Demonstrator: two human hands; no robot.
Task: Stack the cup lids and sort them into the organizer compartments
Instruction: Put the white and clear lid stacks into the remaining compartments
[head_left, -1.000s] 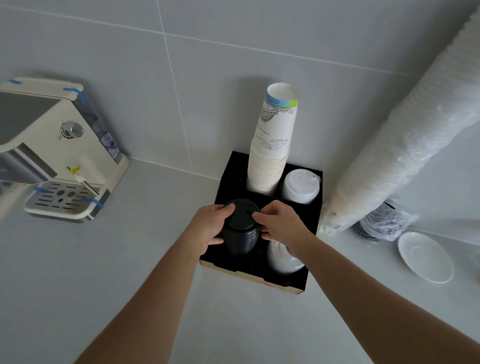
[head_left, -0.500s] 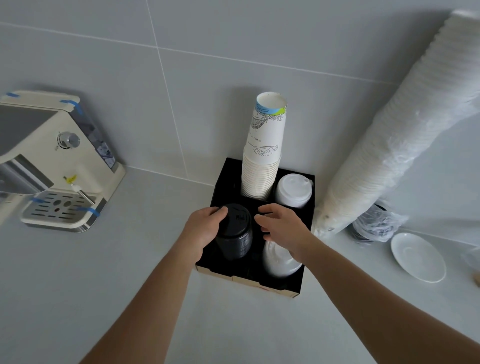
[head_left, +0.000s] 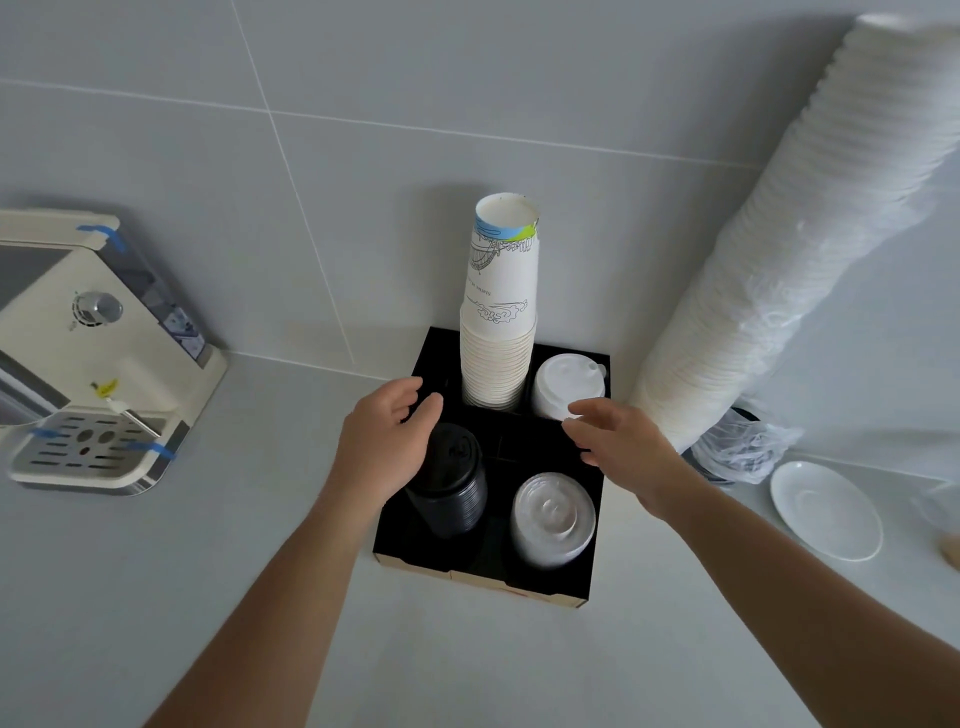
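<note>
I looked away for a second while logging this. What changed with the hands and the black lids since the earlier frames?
Both hands let go of the black lid stack, which now sits in the organizer's front left compartment. The left hand opened and lifted off toward the back; the right hand drew away to the right, fingers spread. The paper cup stack, white lids and clear lids stayed put.

No wording can be read with certainty. The top paper cup (head_left: 501, 280) carries a line of small print running down its side (too blurred to make out), beside line drawings and a blue-green band.
</note>
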